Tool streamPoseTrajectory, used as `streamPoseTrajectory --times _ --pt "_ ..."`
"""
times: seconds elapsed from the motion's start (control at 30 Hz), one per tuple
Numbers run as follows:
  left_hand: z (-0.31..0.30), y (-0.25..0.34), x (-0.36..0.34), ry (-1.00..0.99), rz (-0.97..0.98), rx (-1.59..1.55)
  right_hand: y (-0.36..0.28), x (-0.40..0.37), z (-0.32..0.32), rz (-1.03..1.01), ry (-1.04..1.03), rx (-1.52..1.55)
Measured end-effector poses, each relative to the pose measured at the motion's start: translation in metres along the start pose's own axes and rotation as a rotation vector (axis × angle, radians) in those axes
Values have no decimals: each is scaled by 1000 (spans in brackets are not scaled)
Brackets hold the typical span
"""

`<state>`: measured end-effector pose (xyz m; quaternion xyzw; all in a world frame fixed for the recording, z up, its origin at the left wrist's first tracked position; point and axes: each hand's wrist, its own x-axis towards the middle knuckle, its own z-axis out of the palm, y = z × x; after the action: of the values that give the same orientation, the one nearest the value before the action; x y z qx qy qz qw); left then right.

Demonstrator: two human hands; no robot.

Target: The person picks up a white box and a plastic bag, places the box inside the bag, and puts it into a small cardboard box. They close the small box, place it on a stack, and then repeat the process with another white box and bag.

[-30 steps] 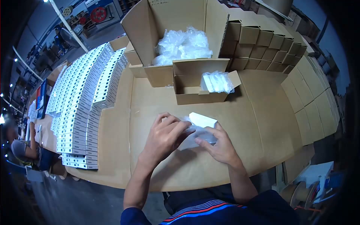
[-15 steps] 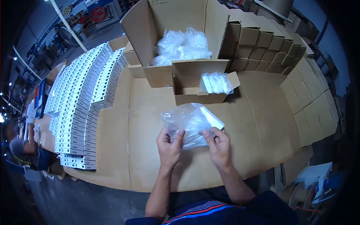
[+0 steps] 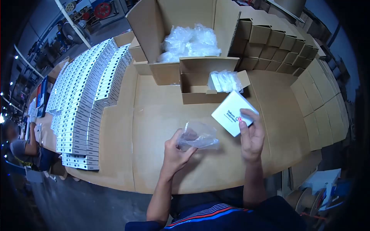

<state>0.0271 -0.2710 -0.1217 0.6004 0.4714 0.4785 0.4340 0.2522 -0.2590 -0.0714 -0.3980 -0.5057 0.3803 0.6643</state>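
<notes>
My left hand (image 3: 176,153) is closed round a clear plastic bag (image 3: 201,135), whose mouth gapes a little towards the right. In my right hand (image 3: 252,138) a flat white box (image 3: 232,114) with printed lettering is pinched between thumb and fingers, tilted and apart from the bag. Just beyond the box stands an open brown carton (image 3: 200,99), and several plastic-wrapped white packs (image 3: 225,81) stand in its right end.
A large open carton (image 3: 165,74) full of clear plastic bags (image 3: 189,43) stands at the back. Stacked white boxes (image 3: 77,123) line the left; brown cartons (image 3: 323,111) are piled right and back right. A person (image 3: 25,148) sits at far left.
The white box, earlier behind or against the bag between both hands, is now up and to the right in my right hand. The bag stays in my left hand, its mouth wider.
</notes>
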Motion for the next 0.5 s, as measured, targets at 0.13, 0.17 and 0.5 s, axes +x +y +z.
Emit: streamPoseTrajectory --times 0.13,0.17,0.5 --pt "9 2 -1 12 4 -17 -21 17 9 -297 -176 -27" --pt "10 3 -2 8 7 -12 -20 17 14 -336 -211 -107" --pt "-2 8 -6 -44 -146 -208 -2 10 18 -285 -404 -236"
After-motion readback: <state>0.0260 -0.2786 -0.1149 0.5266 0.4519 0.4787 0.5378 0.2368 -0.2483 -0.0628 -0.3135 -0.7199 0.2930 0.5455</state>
